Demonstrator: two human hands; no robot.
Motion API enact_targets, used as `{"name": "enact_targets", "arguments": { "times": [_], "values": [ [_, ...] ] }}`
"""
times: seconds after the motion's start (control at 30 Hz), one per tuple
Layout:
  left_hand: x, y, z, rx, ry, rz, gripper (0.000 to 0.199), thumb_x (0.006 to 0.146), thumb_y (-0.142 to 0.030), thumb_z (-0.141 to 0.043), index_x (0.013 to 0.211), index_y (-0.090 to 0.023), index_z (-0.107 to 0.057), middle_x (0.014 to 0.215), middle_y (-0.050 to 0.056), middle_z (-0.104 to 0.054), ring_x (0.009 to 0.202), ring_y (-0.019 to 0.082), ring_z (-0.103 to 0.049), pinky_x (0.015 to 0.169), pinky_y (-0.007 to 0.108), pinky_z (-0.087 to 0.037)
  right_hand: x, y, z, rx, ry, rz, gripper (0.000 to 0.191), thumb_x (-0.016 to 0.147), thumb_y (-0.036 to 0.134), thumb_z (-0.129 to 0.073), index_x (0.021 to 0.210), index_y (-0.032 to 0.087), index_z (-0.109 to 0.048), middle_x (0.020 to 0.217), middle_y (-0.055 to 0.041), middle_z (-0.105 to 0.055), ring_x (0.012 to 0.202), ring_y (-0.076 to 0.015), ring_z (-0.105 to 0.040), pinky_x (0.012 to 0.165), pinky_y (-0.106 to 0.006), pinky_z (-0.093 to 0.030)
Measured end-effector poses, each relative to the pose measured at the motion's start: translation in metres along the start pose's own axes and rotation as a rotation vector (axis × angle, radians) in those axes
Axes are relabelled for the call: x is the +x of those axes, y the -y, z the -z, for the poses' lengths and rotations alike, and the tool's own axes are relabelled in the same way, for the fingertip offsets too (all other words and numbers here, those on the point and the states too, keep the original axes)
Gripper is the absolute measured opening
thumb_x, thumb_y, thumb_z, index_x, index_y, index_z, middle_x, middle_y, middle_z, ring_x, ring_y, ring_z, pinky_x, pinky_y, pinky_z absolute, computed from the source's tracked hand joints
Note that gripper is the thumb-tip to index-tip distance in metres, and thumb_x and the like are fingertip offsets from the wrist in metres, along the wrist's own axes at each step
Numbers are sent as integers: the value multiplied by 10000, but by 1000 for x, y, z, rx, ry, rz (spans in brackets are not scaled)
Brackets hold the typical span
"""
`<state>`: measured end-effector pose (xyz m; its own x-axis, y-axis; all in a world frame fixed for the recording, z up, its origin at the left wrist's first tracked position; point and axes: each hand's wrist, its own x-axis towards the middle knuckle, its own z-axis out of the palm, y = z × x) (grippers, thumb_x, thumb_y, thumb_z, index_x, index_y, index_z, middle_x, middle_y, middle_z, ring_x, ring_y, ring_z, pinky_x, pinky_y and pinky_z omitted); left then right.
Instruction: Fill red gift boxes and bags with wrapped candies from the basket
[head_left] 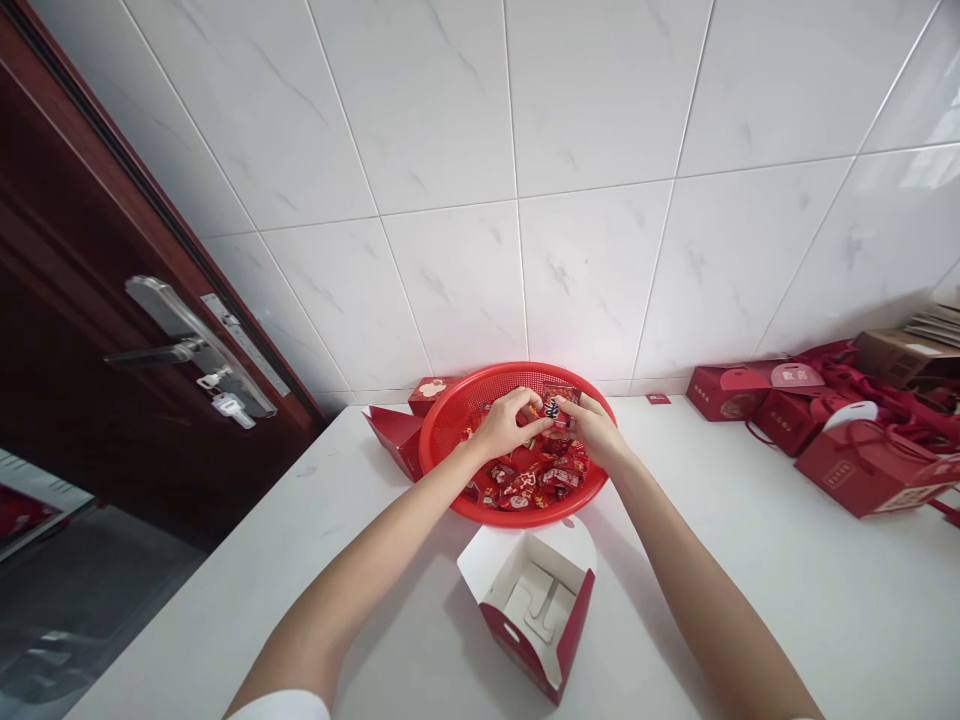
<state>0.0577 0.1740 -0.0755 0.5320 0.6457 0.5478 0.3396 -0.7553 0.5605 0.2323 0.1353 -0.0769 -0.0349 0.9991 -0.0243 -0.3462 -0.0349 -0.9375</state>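
Observation:
A red plastic basket [439, 470] stands on the white table, holding several candies in red wrappers [521, 485]. Both my hands are over it. My right hand [596, 430] pinches a red candy packet [556, 403] with dark and white lettering, thumb on top. My left hand [508, 420] is closed beside it, fingers curled and thumb pointing right, with a bit of a red-orange wrapped candy [531, 410] showing between them. In front of the basket stands an open red box [525, 640], white inside, flaps up, with nothing but its folded bottom visible within.
Red gift boxes [877, 465] with ribbons lie at the right, near a brown carton [900, 355]. A small red packet [658, 399] lies by the wall. Behind the basket's left side are a red box [431, 392] and a red carton piece [397, 440]. A door [97, 250] stands left.

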Motion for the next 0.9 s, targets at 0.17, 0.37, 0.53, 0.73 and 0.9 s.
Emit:
{"name": "enact_targets", "arguments": {
  "times": [0.17, 0.37, 0.53, 0.73, 0.9],
  "values": [
    [-2, -5, 0, 16, 53, 55, 322, 834, -353, -707, 1094, -220, -572, 1018, 27, -691, 709, 148, -654, 718, 286, -544, -6, 4, -3, -30, 19, 1, 314, 672, 409, -825, 894, 220, -709, 941, -27, -757, 858, -216, -709, 669, -311, -604],
    [5, 6, 6, 229, 102, 328, 367, 943, -235, -483, 1305, -209, -540, 1197, 76, -692, 1059, 195, -682, 936, 314, -539, -2, 3, -3, 96, -122, 97, 334, 660, 434, -825, 888, 227, -698, 928, -26, -770, 874, -236, -724, 677, -333, -615],
    [4, 35, 8, 417, 314, 501, 472, 836, -218, -607, 1308, -199, -605, 1459, 146, -551, 1385, 331, -480, 1144, 470, -382, 1, 3, -2, 193, -111, 81, 339, 617, 394, -851, 848, 218, -676, 799, -19, -765, 780, -242, -742, 651, -351, -620],
    [0, 48, -1, 475, 566, 523, 895, 567, -317, -848, 1403, -277, -530, 1561, 142, -439, 1469, 422, -322, 1145, 578, -323, -1, 6, -1, 211, -115, 93, 334, 597, 360, -865, 827, 215, -672, 750, -21, -761, 719, -237, -745, 575, -308, -591],
    [0, 32, -3, 420, 605, 397, 424, 640, -202, -762, 1058, -248, -710, 1106, 82, -738, 1130, 347, -643, 992, 417, -479, -1, 6, -1, 219, -91, 76, 326, 613, 365, -860, 828, 222, -662, 766, -29, -760, 705, -235, -744, 572, -313, -586]
  ]
}}
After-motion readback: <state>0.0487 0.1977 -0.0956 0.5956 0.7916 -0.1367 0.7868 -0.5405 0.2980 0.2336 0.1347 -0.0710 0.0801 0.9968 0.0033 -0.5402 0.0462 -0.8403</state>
